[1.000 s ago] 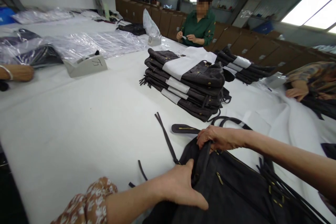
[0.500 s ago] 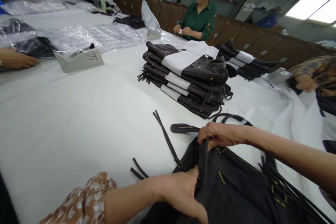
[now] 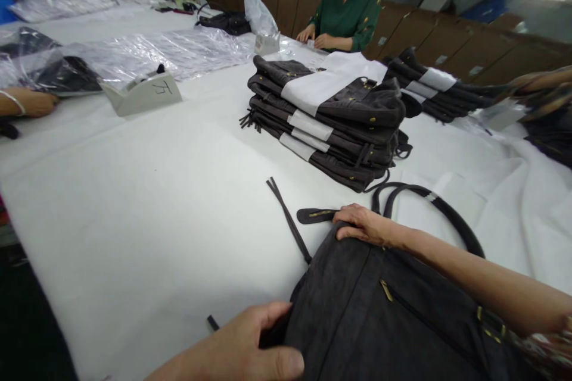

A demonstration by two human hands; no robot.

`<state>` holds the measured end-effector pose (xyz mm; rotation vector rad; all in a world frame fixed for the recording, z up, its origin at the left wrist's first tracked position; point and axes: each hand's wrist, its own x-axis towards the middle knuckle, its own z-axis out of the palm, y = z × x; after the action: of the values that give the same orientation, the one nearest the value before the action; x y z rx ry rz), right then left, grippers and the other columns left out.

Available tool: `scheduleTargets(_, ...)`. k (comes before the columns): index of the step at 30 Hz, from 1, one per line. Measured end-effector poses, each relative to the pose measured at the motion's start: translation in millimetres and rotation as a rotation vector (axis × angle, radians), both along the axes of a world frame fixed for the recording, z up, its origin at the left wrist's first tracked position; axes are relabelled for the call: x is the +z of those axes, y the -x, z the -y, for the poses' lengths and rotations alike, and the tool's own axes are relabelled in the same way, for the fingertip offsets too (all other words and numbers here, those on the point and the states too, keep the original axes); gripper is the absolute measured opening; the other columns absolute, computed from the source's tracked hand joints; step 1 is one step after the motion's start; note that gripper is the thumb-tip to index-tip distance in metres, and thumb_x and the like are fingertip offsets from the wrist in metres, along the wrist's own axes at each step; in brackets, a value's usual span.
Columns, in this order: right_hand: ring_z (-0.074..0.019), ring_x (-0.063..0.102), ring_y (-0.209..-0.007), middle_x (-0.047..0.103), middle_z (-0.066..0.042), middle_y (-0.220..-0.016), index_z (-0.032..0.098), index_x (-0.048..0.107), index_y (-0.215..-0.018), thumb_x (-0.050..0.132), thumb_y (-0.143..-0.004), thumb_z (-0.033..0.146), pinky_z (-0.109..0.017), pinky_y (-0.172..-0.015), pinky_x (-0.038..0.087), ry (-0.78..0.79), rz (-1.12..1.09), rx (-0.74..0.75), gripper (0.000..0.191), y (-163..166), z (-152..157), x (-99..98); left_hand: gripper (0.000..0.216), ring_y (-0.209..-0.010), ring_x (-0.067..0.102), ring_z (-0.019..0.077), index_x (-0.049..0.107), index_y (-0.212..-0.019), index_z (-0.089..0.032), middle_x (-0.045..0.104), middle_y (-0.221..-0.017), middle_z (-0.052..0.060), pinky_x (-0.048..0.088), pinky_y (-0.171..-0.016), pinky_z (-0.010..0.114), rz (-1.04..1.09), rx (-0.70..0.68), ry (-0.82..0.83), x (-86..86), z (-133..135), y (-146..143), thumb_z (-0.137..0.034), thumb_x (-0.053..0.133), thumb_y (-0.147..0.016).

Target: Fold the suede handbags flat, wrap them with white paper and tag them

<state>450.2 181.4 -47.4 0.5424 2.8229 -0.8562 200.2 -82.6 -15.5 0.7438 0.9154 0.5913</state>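
Note:
A dark grey handbag (image 3: 348, 303) with brass-coloured zips and a buckle lies on the white table at the lower right. My left hand (image 3: 254, 339) grips its left edge, thumb on the near face and the other fingers partly hidden behind the edge. At the bag's upper corner, my right hand (image 3: 361, 223) is curled over the top seam beside a zip-end tab (image 3: 315, 215). Thin cord ends (image 3: 289, 223) stick out to the left of the bag. Its looped handles (image 3: 438, 205) lie on the table beyond my right forearm.
Stacked dark bags (image 3: 326, 125) wrapped with white paper stand behind my hands. A tape dispenser (image 3: 143, 92) and clear plastic (image 3: 156, 53) are to the left. A co-worker in green (image 3: 348, 12) stands across the table; another person's hand (image 3: 31, 101) rests at the left.
The bag's side panel, folded inward between my hands before, is now spread smooth. My left hand has shifted down and left; my right hand now lies over the corner. The view has tilted down.

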Motion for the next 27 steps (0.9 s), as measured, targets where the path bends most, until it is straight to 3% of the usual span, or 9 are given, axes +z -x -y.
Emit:
scheduleTargets(5, -0.0209, 0.058, -0.080, 0.062, -0.006, -0.081, 0.020, 0.063, -0.091, 0.048, -0.090, 0.056, -0.035, -0.080, 0.044, 0.003, -0.074, -0.016, 0.039, -6, -4, -7.1, 0.044, -0.109, 0.056, 0.0196, 0.058, -0.117, -0.023, 0.063, -0.118, 0.006, 0.044, -0.097, 0.032, -0.435, 0.350, -0.124, -13.7, 48, 21, -0.052, 0.056, -0.084)
scheduleTargets(8, -0.0211, 0.059, -0.078, 0.063, -0.006, -0.079, 0.020, 0.063, -0.088, 0.050, -0.089, 0.057, -0.034, -0.075, 0.045, 0.014, -0.116, -0.034, 0.039, -6, -5, -9.2, 0.046, -0.100, 0.058, 0.0186, 0.058, -0.116, -0.025, 0.065, -0.109, 0.004, 0.046, -0.090, 0.029, -0.599, 0.251, -0.411, -19.1, 71, 17, -0.049, 0.066, -0.078)
scheduleTargets(12, -0.0207, 0.059, -0.075, 0.063, -0.006, -0.078, 0.021, 0.064, -0.085, 0.053, -0.086, 0.058, -0.033, -0.072, 0.045, 0.011, -0.176, -0.069, 0.038, -6, -1, -8.7, 0.063, -0.104, 0.057, 0.0249, 0.053, -0.124, -0.022, 0.061, -0.119, 0.009, 0.046, -0.088, 0.036, -0.818, 0.093, -0.656, -30.6, 71, -12, -0.051, 0.071, -0.071)
scheduleTargets(15, -0.0201, 0.059, -0.074, 0.063, -0.005, -0.074, 0.022, 0.063, -0.081, 0.053, -0.086, 0.060, -0.034, -0.074, 0.045, -0.007, -0.218, -0.089, 0.040, -7, 1, -10.7, 0.022, -0.082, 0.057, 0.0212, 0.061, -0.087, -0.018, 0.063, -0.087, 0.005, 0.044, -0.076, 0.037, -1.046, 0.113, -0.770, -44.6, 67, -32, -0.038, 0.064, -0.078)
scheduleTargets(18, -0.0207, 0.058, -0.074, 0.062, -0.004, -0.070, 0.022, 0.062, -0.076, 0.052, -0.084, 0.064, -0.036, -0.076, 0.044, -0.027, -0.245, -0.104, 0.044, -8, 1, -16.5, 0.014, -0.071, 0.051, 0.0173, 0.055, -0.070, -0.017, 0.057, -0.072, 0.002, 0.040, -0.070, 0.036, -1.090, 0.068, -0.899, -52.7, 68, -34, -0.026, 0.056, -0.081)
scheduleTargets(21, -0.0216, 0.058, -0.074, 0.062, -0.004, -0.069, 0.022, 0.062, -0.074, 0.053, -0.082, 0.066, -0.037, -0.077, 0.043, -0.040, -0.244, -0.129, 0.045, -8, 1, -23.0, 0.011, -0.082, 0.056, 0.0214, 0.060, -0.079, -0.017, 0.063, -0.086, 0.006, 0.043, -0.075, 0.038, -0.993, -0.052, -0.674, -42.4, 65, -26, -0.028, 0.062, -0.077)
scheduleTargets(23, -0.0219, 0.057, -0.074, 0.061, -0.004, -0.068, 0.022, 0.062, -0.074, 0.053, -0.080, 0.068, -0.038, -0.077, 0.043, -0.049, -0.244, -0.154, 0.047, -7, 1, -25.0, 0.035, -0.100, 0.056, 0.0276, 0.062, -0.100, -0.019, 0.062, -0.112, 0.010, 0.044, -0.088, 0.044, -0.873, -0.066, -0.464, -27.3, 55, -19, -0.033, 0.070, -0.070)
scheduleTargets(25, -0.0215, 0.056, -0.073, 0.061, -0.004, -0.068, 0.022, 0.062, -0.073, 0.053, -0.080, 0.069, -0.038, -0.077, 0.042, -0.047, -0.255, -0.165, 0.048, -7, 2, -24.2, 0.069, -0.116, 0.050, 0.0309, 0.051, -0.124, -0.023, 0.053, -0.132, 0.012, 0.038, -0.101, 0.049, -0.706, 0.009, -0.324, -13.7, 39, -13, -0.039, 0.076, -0.062)
scheduleTargets(27, -0.0211, 0.056, -0.072, 0.061, -0.005, -0.067, 0.021, 0.062, -0.072, 0.053, -0.080, 0.069, -0.037, -0.076, 0.042, -0.028, -0.267, -0.172, 0.049, -7, 3, -20.5, 0.071, -0.117, 0.051, 0.0288, 0.045, -0.130, -0.022, 0.054, -0.131, 0.012, 0.038, -0.103, 0.047, -0.500, 0.171, -0.176, -8.6, 20, -9, -0.050, 0.068, -0.070)
